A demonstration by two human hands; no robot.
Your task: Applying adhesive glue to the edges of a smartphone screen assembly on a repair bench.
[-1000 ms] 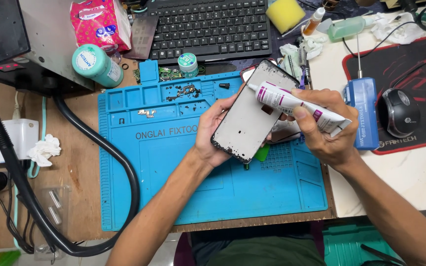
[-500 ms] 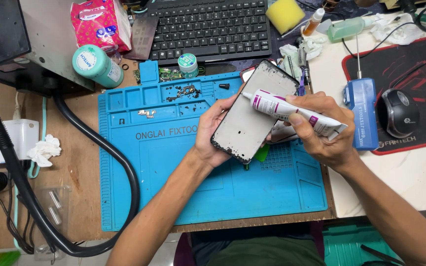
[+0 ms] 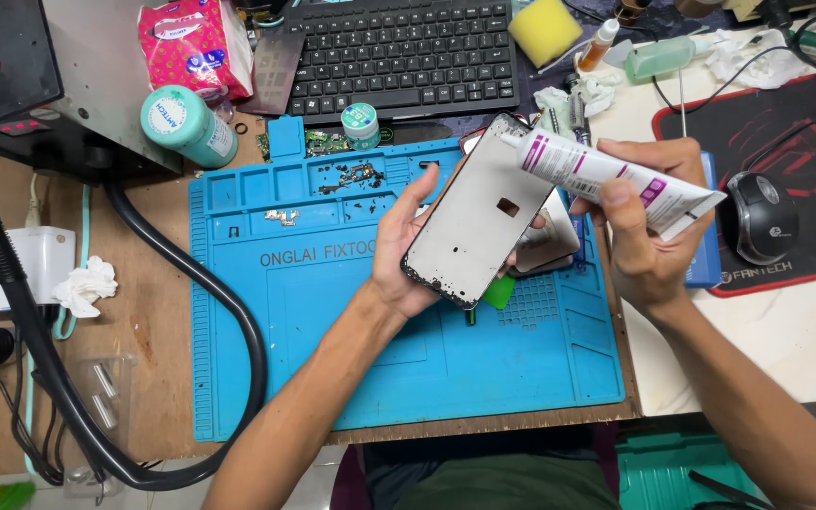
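My left hand (image 3: 406, 247) grips a phone screen panel (image 3: 477, 215), its grey back side up, tilted above the blue repair mat (image 3: 332, 331). The panel's edges carry dark adhesive residue. My right hand (image 3: 639, 222) holds a white glue tube (image 3: 606, 179) with purple markings. The tube's nozzle touches the panel's upper right corner. A silver phone body (image 3: 550, 241) lies under the panel on the mat, partly hidden.
A black keyboard (image 3: 399, 52) lies behind the mat. A teal can (image 3: 186, 123), a small teal jar (image 3: 361, 123), a pink packet (image 3: 195, 42) and a yellow sponge (image 3: 545, 28) stand around it. A mouse (image 3: 757, 215) rests on a red-black pad at right. A black hose (image 3: 238, 349) curves at left.
My right hand moved the glue tube's nozzle upward along the panel toward its upper right corner. The left hand keeps the panel nearly still.
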